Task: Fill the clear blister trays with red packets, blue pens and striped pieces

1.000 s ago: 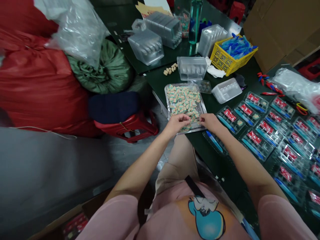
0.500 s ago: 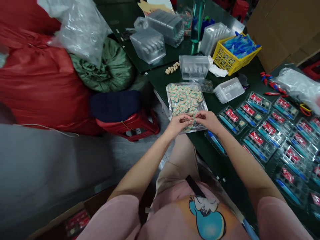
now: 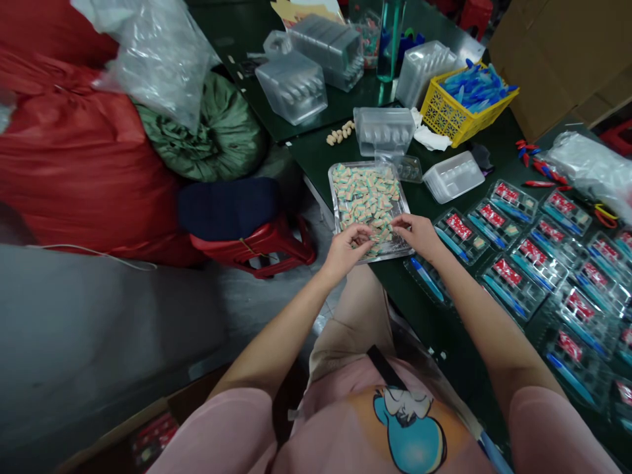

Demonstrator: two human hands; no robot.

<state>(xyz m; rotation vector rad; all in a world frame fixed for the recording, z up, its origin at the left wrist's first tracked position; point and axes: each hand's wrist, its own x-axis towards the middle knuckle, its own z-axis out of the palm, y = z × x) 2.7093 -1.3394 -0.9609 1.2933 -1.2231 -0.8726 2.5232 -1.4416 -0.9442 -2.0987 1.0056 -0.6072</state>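
Observation:
A clear plastic tray (image 3: pixel 332 197) near the table edge holds a layer of small striped pieces (image 3: pixel 365 191) in cream, green and orange. Over its near left corner is my left hand (image 3: pixel 349 247), thumb and curled fingers apart, with nothing visible between them. My right hand (image 3: pixel 417 234) reaches over the tray's near right side. Its fingers are bent above the pieces, with a small gap to the thumb; no held piece can be made out.
Right of the tray lie several blister packs (image 3: pixel 508 273) with blue pens and red cards. Behind stand stacked clear trays (image 3: pixel 385 131), a yellow basket (image 3: pixel 447 115) of blue items, and a bottle (image 3: pixel 390 43). A red stool (image 3: pixel 247 247) and red sacks (image 3: pixel 83 171) are left.
My hands, close together half a second ago, have moved apart. The left shifted slightly left and its fingers loosened; the right shifted right.

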